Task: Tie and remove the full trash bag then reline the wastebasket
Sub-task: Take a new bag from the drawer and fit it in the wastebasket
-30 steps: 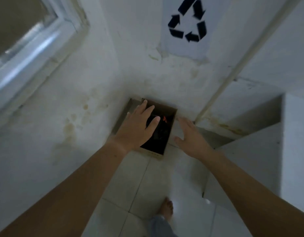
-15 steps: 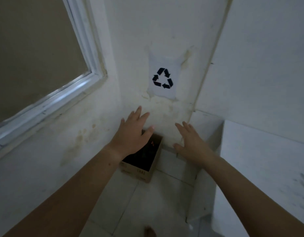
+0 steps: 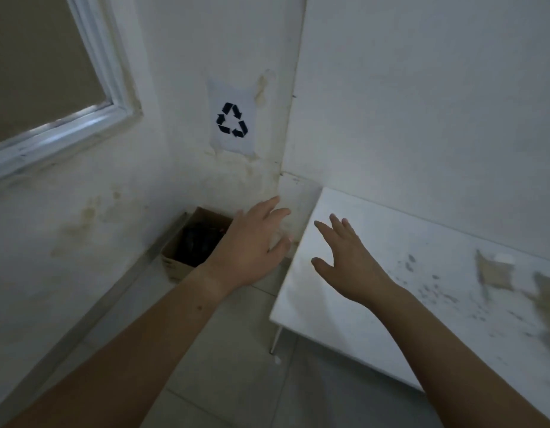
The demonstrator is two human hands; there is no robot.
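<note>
Cardboard forms the wastebasket [image 3: 178, 267], a small brown box on the tiled floor [image 3: 224, 359], pushed into the corner where two stained white walls meet. A black trash bag [image 3: 197, 246] sits inside it, dark and crumpled, its top below the box's rim; whether it is tied cannot be told.

The left hand [image 3: 252, 248] hangs in the air, palm down and holding nothing, covering the right part of the box in the view. Its fingers [image 3: 269, 203] are spread and nearly straight, and they point past the box toward the wall corner, so the bag lies to the left of the knuckles and below them, apart from the fingertips.

The right hand [image 3: 344, 261] hovers over the near left corner of a white table [image 3: 422, 304], fingers [image 3: 335, 222] fanned apart and the thumb out to the side, gripping nothing. It is farther from the bag than the left hand, with the table's edge between.

A paper recycling sign [image 3: 232, 120] is stuck to the wall above the box, and a white window frame [image 3: 113, 97] lies to its left.
</note>
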